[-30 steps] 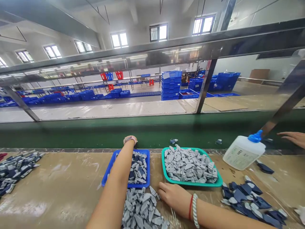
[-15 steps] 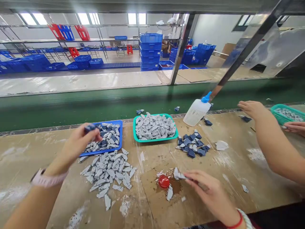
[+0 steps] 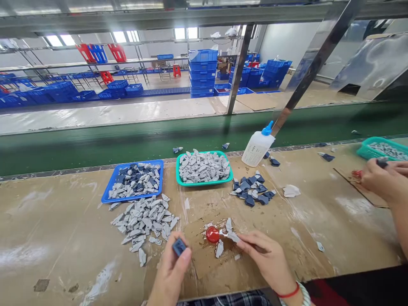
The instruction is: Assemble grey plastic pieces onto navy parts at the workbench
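Left hand (image 3: 170, 272): a small dark blue piece (image 3: 179, 246) is pinched in the fingers, just above the worktop (image 3: 63, 229).
Right hand (image 3: 267, 259): a grey piece (image 3: 232, 235) is clamped in the fingers beside a red cap (image 3: 212, 234) on cardboard (image 3: 207, 263).
Nearby: a grey pile (image 3: 145, 219), a blue tray (image 3: 134, 182), a green tray (image 3: 203, 168).
Far right: another person's hands (image 3: 381, 180).

Bare bench (image 3: 57, 221) left of grey pile (image 3: 145, 221); trays, bottle (image 3: 257, 146) crowd far edge.

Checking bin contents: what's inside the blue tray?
The blue tray holds a loose heap of grey pieces mixed with dark blue pieces, thickest at the back. The heap hides most of the tray floor and anything beneath it.
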Demonstrator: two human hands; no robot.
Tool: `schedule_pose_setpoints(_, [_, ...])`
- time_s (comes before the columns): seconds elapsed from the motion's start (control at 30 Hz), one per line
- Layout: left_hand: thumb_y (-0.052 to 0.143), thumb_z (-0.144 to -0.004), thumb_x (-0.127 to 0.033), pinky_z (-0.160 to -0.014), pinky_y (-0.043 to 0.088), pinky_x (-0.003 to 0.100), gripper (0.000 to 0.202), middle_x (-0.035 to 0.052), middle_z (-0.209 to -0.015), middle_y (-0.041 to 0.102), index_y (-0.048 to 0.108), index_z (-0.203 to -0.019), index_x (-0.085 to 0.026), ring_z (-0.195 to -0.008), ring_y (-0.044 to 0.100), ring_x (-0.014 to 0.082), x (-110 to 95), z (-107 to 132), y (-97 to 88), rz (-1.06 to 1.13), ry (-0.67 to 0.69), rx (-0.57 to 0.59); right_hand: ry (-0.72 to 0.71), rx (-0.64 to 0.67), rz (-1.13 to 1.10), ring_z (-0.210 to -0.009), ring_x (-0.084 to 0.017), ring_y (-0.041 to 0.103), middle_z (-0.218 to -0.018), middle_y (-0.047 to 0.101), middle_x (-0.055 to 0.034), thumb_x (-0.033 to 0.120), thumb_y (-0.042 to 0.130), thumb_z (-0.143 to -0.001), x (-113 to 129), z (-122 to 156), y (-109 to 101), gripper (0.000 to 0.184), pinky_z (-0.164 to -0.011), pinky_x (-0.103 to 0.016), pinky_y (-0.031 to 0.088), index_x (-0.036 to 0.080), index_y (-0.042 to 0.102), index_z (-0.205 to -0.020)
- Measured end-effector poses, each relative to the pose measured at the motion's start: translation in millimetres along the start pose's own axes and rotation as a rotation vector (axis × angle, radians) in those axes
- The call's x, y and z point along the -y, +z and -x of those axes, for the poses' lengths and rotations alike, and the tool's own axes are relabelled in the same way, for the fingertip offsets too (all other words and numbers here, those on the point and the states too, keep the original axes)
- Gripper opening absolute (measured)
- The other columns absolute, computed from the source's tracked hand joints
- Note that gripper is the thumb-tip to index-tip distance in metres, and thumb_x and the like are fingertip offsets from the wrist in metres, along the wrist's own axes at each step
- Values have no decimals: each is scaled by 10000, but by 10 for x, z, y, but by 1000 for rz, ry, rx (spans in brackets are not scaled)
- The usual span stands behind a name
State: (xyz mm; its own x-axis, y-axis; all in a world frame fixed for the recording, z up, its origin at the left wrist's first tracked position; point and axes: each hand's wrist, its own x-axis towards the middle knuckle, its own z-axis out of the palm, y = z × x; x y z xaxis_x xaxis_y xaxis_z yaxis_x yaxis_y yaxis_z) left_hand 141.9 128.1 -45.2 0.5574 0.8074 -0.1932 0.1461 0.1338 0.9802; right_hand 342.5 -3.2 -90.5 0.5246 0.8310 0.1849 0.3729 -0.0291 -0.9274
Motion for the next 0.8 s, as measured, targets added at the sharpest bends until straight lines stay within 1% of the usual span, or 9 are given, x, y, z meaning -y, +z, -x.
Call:
schedule_pose_setpoints(0.07, [553,-814,-550,-617,304,271,339,-13,-694,445,514,-847,-215,-637,378,156,-71,-15,184,-87,22,63,40,-16,-135,-685,-218,697,-774,730,-39,281,632,-838,103,-34,-24,170,-551,-298,558,389,748,-899])
schedule_pose_setpoints(0.17, [557,-797,-559,-646,320,285,363,4,-737,504,528,-897,-211,-677,420,173,-154,-48,406,-186,96,158,34,-51,-239,-678,-209,698,-756,723,-46,265,680,-796,315,-64,-5,135,-546,-254,571,347,766,-861])
schedule_pose_setpoints(0.27, [526,-804,-587,-655,335,284,405,18,-771,517,513,-916,-198,-707,439,179,-176,-78,524,-250,141,246,-80,-176,-207,-671,-168,687,-747,708,-25,208,729,-742,521,-64,61,157,-564,-202,583,320,764,-847])
schedule_pose_setpoints(0.33, [499,-827,-583,-677,345,284,404,29,-811,523,506,-933,-193,-741,455,183,-172,-82,553,-266,165,260,-188,-199,-185,-661,-144,681,-753,704,-16,172,718,-748,610,-63,106,192,-569,-180,580,312,756,-874])
schedule_pose_setpoints(0.57, [368,-924,-492,-713,342,301,332,29,-813,510,509,-856,-200,-771,484,187,-163,-17,730,-257,212,60,-383,-165,-18,-692,-124,657,-805,680,-49,77,599,-826,608,3,232,182,-623,-168,561,204,716,-884])
schedule_pose_setpoints(0.63, [334,-933,-479,-687,340,309,341,27,-778,512,504,-822,-204,-736,486,191,-106,-8,784,-262,226,-6,-406,-93,88,-729,-128,651,-836,672,-60,81,544,-860,585,59,276,212,-662,-173,556,196,704,-940])
schedule_pose_setpoints(0.7, [312,-927,-491,-648,338,316,367,23,-729,515,493,-775,-210,-678,479,194,-17,7,710,-267,223,-59,-463,64,178,-758,-130,646,-880,665,-72,115,505,-887,568,86,300,240,-689,-174,553,186,679,-1036])
schedule_pose_setpoints(0.73, [314,-917,-509,-625,338,315,378,15,-693,511,489,-759,-214,-645,474,194,29,26,594,-278,196,-104,-510,149,210,-765,-132,643,-908,661,-78,148,503,-895,559,72,297,241,-696,-177,554,179,665,-1071])
schedule_pose_setpoints(0.8, [319,-891,-565,-574,335,305,412,-1,-635,499,480,-738,-218,-593,466,192,96,100,179,-325,116,-250,-565,246,262,-803,-138,641,-967,651,-87,198,504,-903,526,-49,256,243,-728,-197,558,176,649,-1097])
